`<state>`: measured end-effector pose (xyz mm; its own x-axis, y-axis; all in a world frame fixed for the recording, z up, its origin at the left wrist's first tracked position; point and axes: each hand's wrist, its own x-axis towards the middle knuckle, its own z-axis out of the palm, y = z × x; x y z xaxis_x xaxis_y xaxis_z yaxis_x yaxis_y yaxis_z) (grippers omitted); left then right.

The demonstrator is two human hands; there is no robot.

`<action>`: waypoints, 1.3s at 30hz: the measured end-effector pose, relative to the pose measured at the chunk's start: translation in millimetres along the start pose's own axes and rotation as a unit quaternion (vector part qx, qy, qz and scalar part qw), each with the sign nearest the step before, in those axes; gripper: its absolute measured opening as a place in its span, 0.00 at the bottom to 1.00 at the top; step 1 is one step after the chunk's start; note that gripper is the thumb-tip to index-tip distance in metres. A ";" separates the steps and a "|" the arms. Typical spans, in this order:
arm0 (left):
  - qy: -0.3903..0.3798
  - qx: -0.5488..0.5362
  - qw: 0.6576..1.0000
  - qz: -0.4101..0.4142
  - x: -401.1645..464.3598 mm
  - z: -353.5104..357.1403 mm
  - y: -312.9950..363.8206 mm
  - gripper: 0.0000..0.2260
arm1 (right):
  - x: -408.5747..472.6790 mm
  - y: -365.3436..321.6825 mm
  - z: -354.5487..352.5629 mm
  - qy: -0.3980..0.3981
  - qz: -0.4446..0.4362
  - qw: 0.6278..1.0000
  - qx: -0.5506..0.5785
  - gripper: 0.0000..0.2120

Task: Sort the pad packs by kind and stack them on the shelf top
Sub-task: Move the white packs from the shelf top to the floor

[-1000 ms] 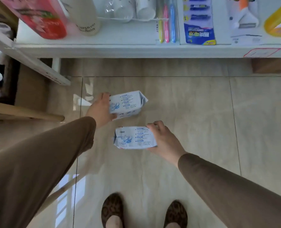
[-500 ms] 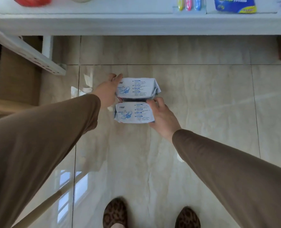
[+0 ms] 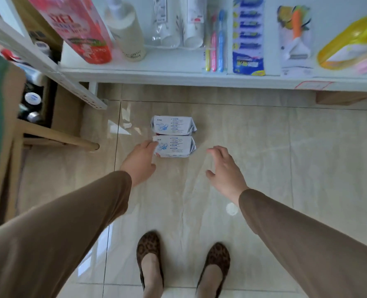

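Down near her shoes, the right hand (image 3: 225, 168) hangs spread, holding nothing; the left hand (image 3: 140, 162) touches the near pad pack (image 3: 174, 146) with its fingertips. Just beyond, touching it on the floor (image 3: 264, 147), lies the far pad pack (image 3: 173, 125); the shelf (image 3: 178, 76) stands behind

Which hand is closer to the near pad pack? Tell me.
Left. The left hand touches the near pad pack's left end; the right hand hovers apart, off its right end.
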<state>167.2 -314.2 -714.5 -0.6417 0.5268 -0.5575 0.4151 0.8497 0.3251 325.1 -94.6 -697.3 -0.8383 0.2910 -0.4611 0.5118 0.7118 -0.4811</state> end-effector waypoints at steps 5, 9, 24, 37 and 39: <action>-0.003 0.018 1.000 0.013 -88.0 -74.0 91.4 0.29 | -78.9 -32.6 -107.6 -0.002 0.014 1.000 0.018 0.28; 0.050 0.043 0.994 0.083 -160.4 -167.2 177.8 0.27 | -145.5 -67.9 -219.3 0.018 0.000 1.000 0.002 0.29; 0.227 0.016 0.952 0.203 -258.1 -421.4 360.5 0.26 | -219.7 -151.2 -522.0 0.203 -0.074 0.976 -0.020 0.26; 0.247 -0.017 0.948 0.202 -168.2 -547.2 403.7 0.26 | -141.8 -169.7 -655.6 0.238 -0.077 0.968 0.016 0.27; 0.252 -0.015 0.946 0.202 -151.7 -563.0 412.5 0.26 | -124.5 -167.0 -678.0 0.243 -0.084 0.966 0.017 0.26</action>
<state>72.6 -30.8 -65.7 -0.6637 0.7463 0.0500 0.6789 0.5730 0.4590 216.4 183.7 -54.1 -0.8954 0.4445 0.0270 0.3588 0.7561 -0.5474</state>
